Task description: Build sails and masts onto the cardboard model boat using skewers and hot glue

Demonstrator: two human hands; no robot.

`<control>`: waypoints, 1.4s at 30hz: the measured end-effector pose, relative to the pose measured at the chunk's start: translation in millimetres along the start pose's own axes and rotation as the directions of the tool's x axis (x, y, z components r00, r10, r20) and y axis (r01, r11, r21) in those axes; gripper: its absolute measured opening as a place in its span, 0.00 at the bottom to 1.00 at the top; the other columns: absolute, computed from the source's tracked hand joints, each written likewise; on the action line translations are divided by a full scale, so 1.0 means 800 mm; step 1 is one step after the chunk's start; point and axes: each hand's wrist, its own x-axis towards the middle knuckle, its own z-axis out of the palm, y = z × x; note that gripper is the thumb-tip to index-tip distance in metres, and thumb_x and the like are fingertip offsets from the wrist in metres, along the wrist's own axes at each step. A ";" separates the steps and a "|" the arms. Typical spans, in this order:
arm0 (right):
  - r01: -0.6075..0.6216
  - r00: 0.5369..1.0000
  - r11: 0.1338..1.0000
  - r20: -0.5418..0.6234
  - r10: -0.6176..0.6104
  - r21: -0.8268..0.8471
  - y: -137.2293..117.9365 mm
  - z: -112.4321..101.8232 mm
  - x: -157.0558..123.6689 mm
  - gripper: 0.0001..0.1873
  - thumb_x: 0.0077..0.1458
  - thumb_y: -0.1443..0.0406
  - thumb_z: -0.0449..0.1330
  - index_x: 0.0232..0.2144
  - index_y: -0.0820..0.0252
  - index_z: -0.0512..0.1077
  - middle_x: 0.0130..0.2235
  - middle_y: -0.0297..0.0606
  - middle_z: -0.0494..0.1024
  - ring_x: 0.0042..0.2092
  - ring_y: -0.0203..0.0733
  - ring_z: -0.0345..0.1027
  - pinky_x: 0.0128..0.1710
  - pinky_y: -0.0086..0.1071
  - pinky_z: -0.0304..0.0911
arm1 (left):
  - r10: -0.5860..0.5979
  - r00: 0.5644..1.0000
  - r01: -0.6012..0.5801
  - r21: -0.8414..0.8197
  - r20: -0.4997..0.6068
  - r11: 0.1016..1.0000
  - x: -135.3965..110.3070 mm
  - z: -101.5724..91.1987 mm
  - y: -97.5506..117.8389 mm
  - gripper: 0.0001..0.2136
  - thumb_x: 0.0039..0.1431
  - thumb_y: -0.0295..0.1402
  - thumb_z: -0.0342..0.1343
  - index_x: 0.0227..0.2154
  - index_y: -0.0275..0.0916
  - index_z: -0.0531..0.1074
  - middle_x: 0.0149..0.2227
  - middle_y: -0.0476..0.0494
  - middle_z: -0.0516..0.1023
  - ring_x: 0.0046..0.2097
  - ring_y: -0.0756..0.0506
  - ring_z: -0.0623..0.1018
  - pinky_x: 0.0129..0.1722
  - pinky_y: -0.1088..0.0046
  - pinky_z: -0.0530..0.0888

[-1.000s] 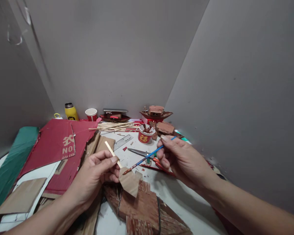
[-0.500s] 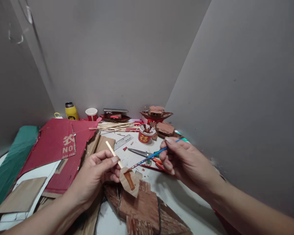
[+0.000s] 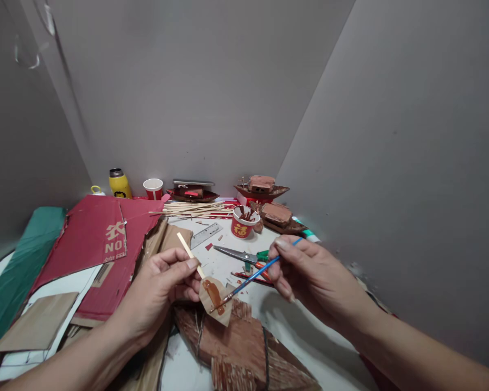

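My left hand (image 3: 158, 290) pinches a pale wooden stick (image 3: 187, 251) that carries a small shield-shaped cardboard piece (image 3: 219, 302) at its lower end. A brown paint streak runs down the middle of that piece. My right hand (image 3: 309, 277) is closed on a thin blue paintbrush (image 3: 261, 270), and its brown tip touches the lower part of the cardboard piece. Below both hands lies a larger brown-painted cardboard model (image 3: 240, 347) on the white table.
A red paper cup (image 3: 243, 222) with brown paint stands behind, beside scissors (image 3: 238, 253), a metal ruler (image 3: 206, 235) and a bundle of wooden sticks (image 3: 193, 209). Painted model boats (image 3: 264, 187) sit by the wall. Red cardboard (image 3: 93, 239), a yellow bottle (image 3: 119, 183) and another cup (image 3: 154, 189) lie left.
The cardboard piece was bare a second ago; a brown streak has appeared on it and lengthened. The brush tip has moved down from the piece's top to its lower part.
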 end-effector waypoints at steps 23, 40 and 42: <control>0.083 0.995 0.996 0.065 -0.081 -0.035 -0.006 -0.012 -0.011 0.14 0.51 0.54 0.67 0.26 0.58 0.76 0.23 0.37 0.78 0.19 0.32 0.68 0.18 0.22 0.65 | 0.017 1.000 -0.017 0.020 0.016 1.000 0.007 -0.006 -0.004 0.08 0.54 0.31 0.63 0.26 0.35 0.71 0.23 0.50 0.73 0.24 0.54 0.72 0.24 0.81 0.73; 0.054 0.995 0.999 0.079 -0.053 -0.007 -0.008 -0.016 -0.010 0.14 0.49 0.55 0.68 0.25 0.61 0.76 0.22 0.37 0.78 0.19 0.32 0.68 0.18 0.22 0.65 | 0.018 1.000 -0.019 0.013 0.023 1.000 0.005 -0.006 -0.003 0.09 0.52 0.32 0.64 0.25 0.35 0.70 0.23 0.50 0.73 0.23 0.54 0.72 0.24 0.81 0.72; 0.051 0.995 0.999 0.082 -0.052 0.013 -0.009 -0.019 -0.011 0.14 0.50 0.56 0.68 0.26 0.61 0.76 0.22 0.37 0.78 0.19 0.32 0.68 0.18 0.22 0.65 | 0.019 0.999 -0.020 0.015 0.035 1.000 0.005 -0.009 -0.003 0.09 0.53 0.33 0.64 0.26 0.35 0.70 0.23 0.50 0.73 0.24 0.54 0.72 0.24 0.81 0.72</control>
